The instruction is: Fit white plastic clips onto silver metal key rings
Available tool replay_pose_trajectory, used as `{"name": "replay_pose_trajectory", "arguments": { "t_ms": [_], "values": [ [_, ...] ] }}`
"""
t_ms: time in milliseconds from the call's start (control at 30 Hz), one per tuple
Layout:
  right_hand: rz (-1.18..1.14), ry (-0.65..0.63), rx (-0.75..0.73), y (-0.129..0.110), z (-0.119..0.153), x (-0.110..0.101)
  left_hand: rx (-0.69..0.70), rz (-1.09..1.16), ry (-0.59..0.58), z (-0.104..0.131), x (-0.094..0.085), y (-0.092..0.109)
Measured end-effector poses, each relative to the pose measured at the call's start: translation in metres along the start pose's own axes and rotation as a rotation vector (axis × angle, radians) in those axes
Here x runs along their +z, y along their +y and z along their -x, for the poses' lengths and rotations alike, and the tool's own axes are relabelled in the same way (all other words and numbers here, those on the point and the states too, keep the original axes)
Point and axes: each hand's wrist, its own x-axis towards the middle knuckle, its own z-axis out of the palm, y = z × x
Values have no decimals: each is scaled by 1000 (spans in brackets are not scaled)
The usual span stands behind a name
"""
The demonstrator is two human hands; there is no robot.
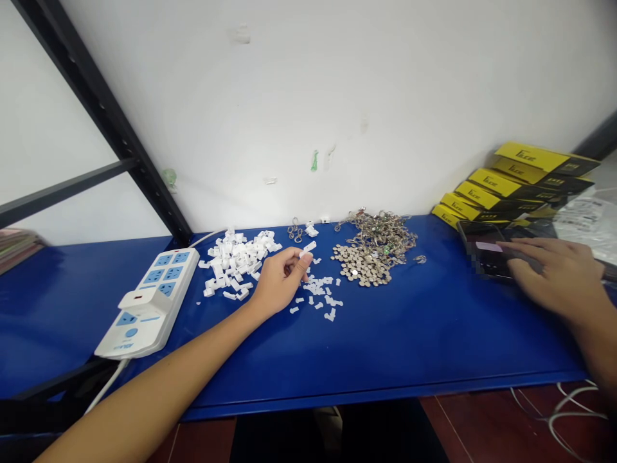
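My left hand [283,278] is closed in a pinch on a small white plastic part [309,247], held just above the table. Beneath and beside those fingers lie loose small translucent white pieces [318,288]. To the left sits a heap of white plastic housings [236,260]. On the other side is a pile of round, silvery discs [366,267], touching a tangle of metal clasps or rings [383,231]. At the far right, my right hand [554,273] has its fingers stretched out over a dark phone [496,262], with the fingertips at its lit screen; it grips nothing.
A white power strip [149,302] with blue sockets and a plugged-in adapter stands at the left. Yellow and black boxes [501,183] are stacked at the back right. A white wall closes off the back of the blue table [385,347]. Black shelf posts [110,116] rise at the left.
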Motion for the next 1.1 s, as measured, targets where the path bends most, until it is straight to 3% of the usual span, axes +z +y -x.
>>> {"name": "replay_pose_trajectory", "arguments": {
  "t_ms": [233, 433, 600, 700, 1100],
  "values": [
    [-13, 34, 71, -7, 0, -10, -3, 3, -1, 0, 0, 1],
    [105, 54, 235, -25, 25, -34, -4, 9, 6, -1, 1, -1],
    [160, 141, 140, -47, 45, -52, -10, 7, 18, -1, 1, -1],
    [166, 125, 95, -51, 47, -53, -11, 1, 13, 0, 1, 0],
    [146, 83, 177, -50, 51, -50, -12, -9, 7, 0, 0, 3]
  ]
}}
